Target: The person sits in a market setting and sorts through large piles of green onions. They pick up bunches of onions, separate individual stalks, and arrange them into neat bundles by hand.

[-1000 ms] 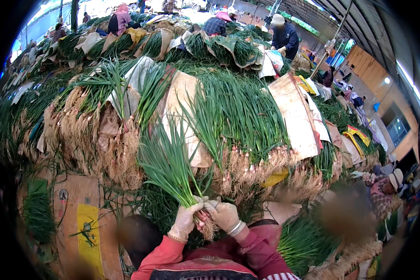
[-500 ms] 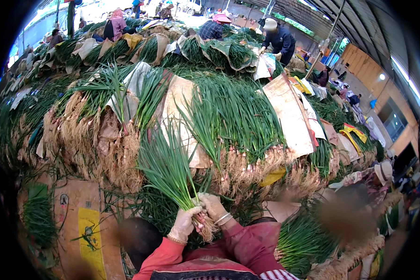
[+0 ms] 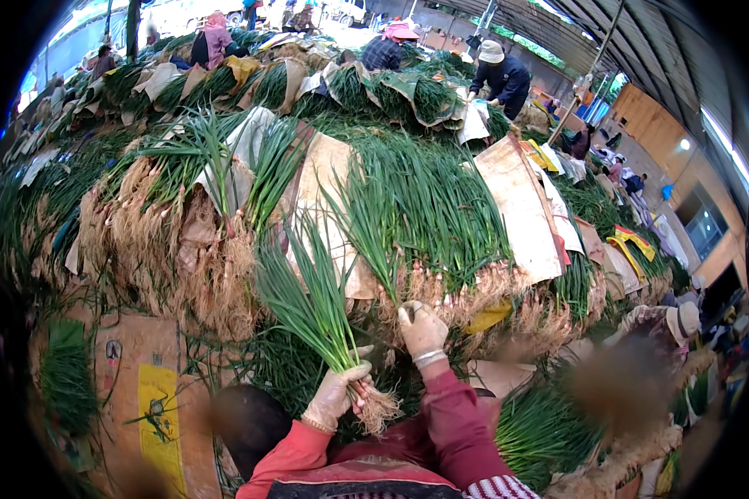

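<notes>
My left hand (image 3: 333,392), in a pale glove, is closed round the lower stalks of a bunch of green onions (image 3: 312,312). The leaves fan up and away to the left, and the pinkish bulbs and tan roots stick out beside the fingers. My right hand (image 3: 424,328), also gloved, has its fingers curled at the root end of a green onion stalk at the near edge of the heap of green onions (image 3: 429,200). Its fingertips seem pinched on that stalk, whose roots they cover.
Pale cardboard-like sheets (image 3: 508,204) divide the heap. A root-fringed pile (image 3: 137,224) hangs at the left. More green onions (image 3: 541,428) lie at my lower right. Flattened cardboard (image 3: 133,366) covers the ground at left. Another person (image 3: 503,75) bends over the far rows.
My right hand has left the bunch and moved up and right to the heap's near edge. The left hand still holds the bunch, nearly in the same place.
</notes>
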Demonstrator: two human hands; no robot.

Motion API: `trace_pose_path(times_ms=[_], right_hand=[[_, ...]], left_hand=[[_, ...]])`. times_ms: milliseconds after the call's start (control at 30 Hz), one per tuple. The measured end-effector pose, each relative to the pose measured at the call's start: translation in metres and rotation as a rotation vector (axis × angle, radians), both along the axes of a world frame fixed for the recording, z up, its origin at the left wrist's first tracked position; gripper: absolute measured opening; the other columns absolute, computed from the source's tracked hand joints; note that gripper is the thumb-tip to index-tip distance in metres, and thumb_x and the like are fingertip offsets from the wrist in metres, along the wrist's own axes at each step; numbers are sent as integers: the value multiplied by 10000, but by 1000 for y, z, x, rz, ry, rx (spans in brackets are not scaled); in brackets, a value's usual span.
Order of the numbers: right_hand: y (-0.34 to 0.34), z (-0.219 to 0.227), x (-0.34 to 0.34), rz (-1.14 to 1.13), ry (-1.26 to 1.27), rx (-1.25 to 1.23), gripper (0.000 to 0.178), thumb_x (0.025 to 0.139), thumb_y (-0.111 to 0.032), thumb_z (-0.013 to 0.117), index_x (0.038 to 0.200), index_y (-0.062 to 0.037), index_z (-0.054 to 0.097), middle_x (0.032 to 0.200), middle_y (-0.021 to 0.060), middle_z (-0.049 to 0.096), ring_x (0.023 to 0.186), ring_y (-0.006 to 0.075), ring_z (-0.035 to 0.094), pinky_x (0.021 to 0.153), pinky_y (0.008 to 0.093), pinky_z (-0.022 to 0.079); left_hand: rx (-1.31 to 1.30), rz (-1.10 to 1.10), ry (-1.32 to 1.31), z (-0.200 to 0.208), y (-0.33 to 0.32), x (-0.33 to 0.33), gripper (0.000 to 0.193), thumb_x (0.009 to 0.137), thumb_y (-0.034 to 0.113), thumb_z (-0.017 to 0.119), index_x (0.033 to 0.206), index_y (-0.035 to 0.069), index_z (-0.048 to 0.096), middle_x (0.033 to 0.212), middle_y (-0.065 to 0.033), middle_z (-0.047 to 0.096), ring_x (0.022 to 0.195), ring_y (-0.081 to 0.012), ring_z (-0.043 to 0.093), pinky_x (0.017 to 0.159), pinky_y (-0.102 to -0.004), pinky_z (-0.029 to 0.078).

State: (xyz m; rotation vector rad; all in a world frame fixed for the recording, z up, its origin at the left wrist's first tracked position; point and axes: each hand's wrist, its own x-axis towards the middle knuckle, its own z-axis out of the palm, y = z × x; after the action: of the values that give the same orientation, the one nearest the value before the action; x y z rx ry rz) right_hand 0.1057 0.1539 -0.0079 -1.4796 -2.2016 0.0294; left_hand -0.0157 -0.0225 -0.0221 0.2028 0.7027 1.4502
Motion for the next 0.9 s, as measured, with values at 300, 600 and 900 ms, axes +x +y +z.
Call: trace_pose_path(times_ms=[300,600,900], right_hand=[[-27,19,10,138,149,-359,264,865,-344,615,954,-106,686,711,133,668,631,312,649,555,376,501],[-39,-38,43,177,333,-176,317,865,-299,633,1061,-52,666,699,168,652,591,306,640,550,382,505],[-91,13,22,429,-112,-15,215,896,-332,592,922,-158,716,712,57,673,555,230,630,490,349,478]], left_hand=[[-19,77,72,-18,5,1,323,834,60,625,1137,-27,557,881,-112,631,581,-158,614,501,-280,542],[-20,121,101,-29,14,7,370,829,70,639,1177,-18,551,1166,-183,607,865,-254,653,673,-367,582],[-33,103,143,-10,8,6,219,847,110,654,1013,-15,586,698,-103,642,459,-152,596,366,-240,487]])
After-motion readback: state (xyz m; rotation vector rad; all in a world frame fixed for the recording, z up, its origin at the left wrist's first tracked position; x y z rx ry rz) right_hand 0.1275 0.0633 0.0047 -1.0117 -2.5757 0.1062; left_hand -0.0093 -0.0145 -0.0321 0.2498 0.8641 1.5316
